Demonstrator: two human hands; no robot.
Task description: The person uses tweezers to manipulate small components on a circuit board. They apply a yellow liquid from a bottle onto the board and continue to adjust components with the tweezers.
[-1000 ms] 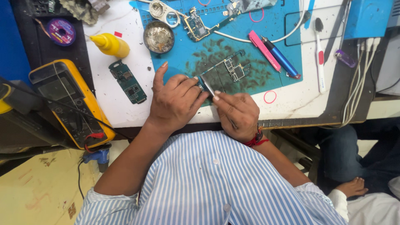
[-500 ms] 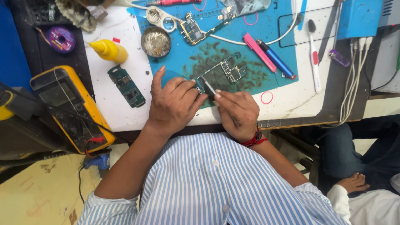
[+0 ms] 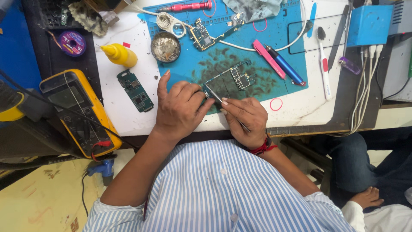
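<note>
A white surface point(image 3: 128, 111) carries a blue mat point(image 3: 296, 51), where a bare circuit board point(image 3: 234, 79) lies. The left hand point(image 3: 180, 107) pins its near end in a narrow grip; the right hand point(image 3: 244, 118) pinches tweezers point(image 3: 216, 98) there. A yellow multimeter point(image 3: 79, 111) sits left, above yellowish floor point(image 3: 38, 202).

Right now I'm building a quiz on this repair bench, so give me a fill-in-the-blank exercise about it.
1. The left hand steadies a circuit board lying on a ____ mat.
2. The right hand holds thin metal ____.
3. The squeeze bottle left of the mat is ____.
4. The multimeter has a ____ casing.

Missing words: blue; tweezers; yellow; yellow
</note>
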